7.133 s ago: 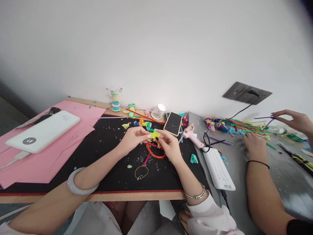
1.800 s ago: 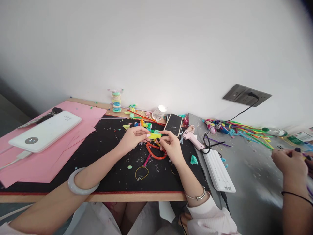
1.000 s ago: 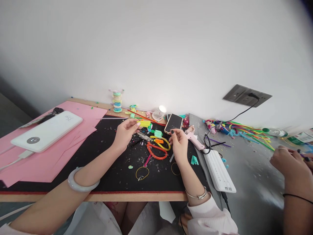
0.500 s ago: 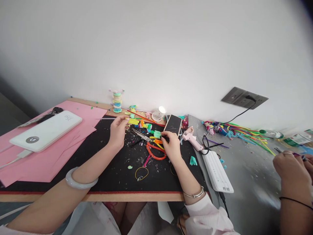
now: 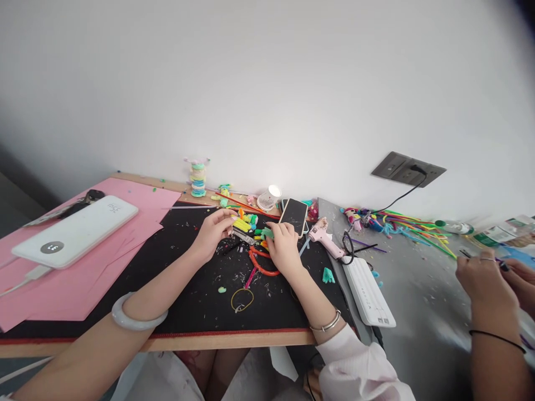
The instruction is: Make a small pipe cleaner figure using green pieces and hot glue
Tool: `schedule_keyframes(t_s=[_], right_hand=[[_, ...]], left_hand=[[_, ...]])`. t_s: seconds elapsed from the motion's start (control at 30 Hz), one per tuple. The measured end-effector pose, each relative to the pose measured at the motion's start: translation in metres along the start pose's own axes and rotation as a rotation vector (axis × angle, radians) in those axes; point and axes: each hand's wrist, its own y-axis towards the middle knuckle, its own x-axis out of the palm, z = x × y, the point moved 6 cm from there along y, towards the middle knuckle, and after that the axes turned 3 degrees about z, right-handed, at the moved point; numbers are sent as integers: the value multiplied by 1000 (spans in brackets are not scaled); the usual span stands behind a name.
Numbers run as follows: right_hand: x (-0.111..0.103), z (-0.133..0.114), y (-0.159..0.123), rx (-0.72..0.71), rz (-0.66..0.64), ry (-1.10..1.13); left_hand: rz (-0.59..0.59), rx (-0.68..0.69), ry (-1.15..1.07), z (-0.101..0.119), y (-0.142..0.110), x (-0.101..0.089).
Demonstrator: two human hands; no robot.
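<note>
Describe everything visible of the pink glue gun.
The glue gun, pale pink, plastic-looking, lies on its side at the right edge of the black mat, handle slanting toward the white power bank. Its upper end looks stained. A black cable loops by the handle. The right hand is not touching it.

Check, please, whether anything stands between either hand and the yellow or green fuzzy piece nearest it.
Nothing visible does: the left hand pinches the yellow fuzzy piece, and the right hand reaches right to the green fuzzy piece. The scissors lie close by the yellow piece, not in between.
</note>
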Motion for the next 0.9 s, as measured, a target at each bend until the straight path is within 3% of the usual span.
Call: schedule_keyframes(t_s=[0.17,0.37,0.67,0.8,0.9], right_hand=[[-3,4,4,19,27,65],[0,4,5,-13,-9,-95],[13,1,16,-85,-167,-211],[10,1,15,-80,-99,-168],[0,1,13,-63,22,8]], left_hand=[[-11,-3,44,1,0,2],[-68,2,142,4,-3,8],[-398,-1,325,-6,-11,29],[-369,-10,352,-8,-10,28],[-286,-22,370,-9,-6,23]])
